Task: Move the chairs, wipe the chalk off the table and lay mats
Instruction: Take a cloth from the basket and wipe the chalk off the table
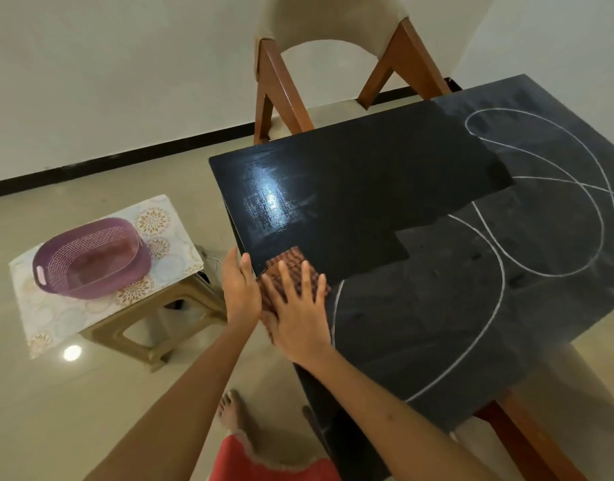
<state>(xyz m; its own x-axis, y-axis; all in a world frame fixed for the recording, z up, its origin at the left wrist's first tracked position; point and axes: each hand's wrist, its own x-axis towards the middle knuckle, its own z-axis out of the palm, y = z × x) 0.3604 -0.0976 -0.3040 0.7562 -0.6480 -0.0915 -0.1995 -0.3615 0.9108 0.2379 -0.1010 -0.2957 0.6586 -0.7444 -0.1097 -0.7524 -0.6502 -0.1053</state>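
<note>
A black table [385, 189] carries white chalk lines [500, 272] over its right part and a checked cloth [291, 265] at its left edge.

White walls [107, 81], black skirting [125, 156], glossy beige floor [38, 411] reflecting a light.

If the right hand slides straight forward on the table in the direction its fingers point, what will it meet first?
Probably nothing solid. The right hand lies flat on the checked cloth, fingers pointing up the black table. Ahead lies only the dark wiped strip; the chalk lines curve off to the side. The chair stands beyond the far edge.
</note>
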